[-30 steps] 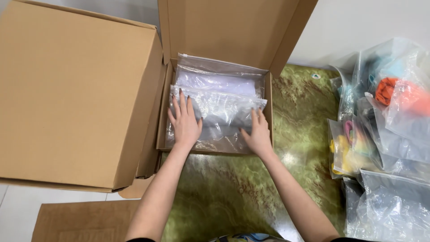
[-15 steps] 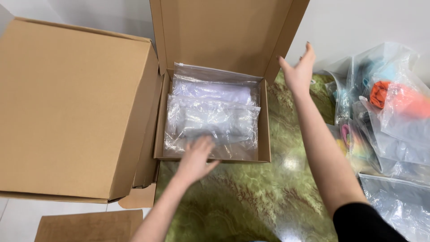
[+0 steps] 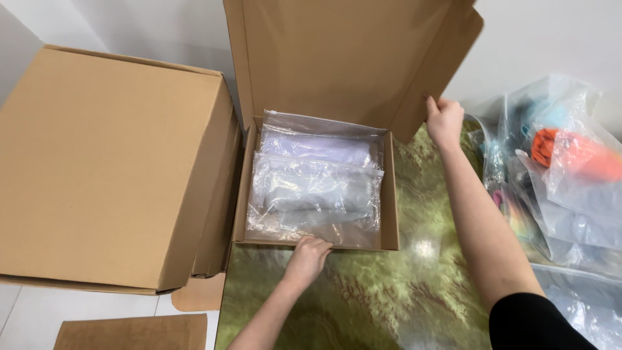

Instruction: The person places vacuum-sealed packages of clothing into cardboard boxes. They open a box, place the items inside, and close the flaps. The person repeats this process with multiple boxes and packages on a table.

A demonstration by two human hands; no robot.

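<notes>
Standing open on a glossy green marbled surface [image 3: 389, 298], a shallow box [image 3: 389, 201] of plain brown corrugated cardboard holds a stack of clear plastic bags [image 3: 314, 188]. The bags are thin, crinkled and shiny, with pale folded contents showing through; they lie flat and fill the tray almost edge to edge. The box lid [image 3: 337, 58] stands upright behind the tray, its inner face smooth and matte, with a side flap [image 3: 440, 71] angled outward at the right.

The left hand [image 3: 309, 254] rests on the near front wall of the box, fingers curled over the rim. The right hand [image 3: 444, 121] is closed on the lower edge of the side flap, arm stretched forward above the surface.

Just beside the box on the left sits a large closed carton [image 3: 110, 168], rectangular, with clean flat panels. A flat cardboard piece [image 3: 129, 332] lies below it on the pale floor. At the right, a loose heap of transparent pouches [image 3: 564, 181] holds soft items, orange and teal among them.
</notes>
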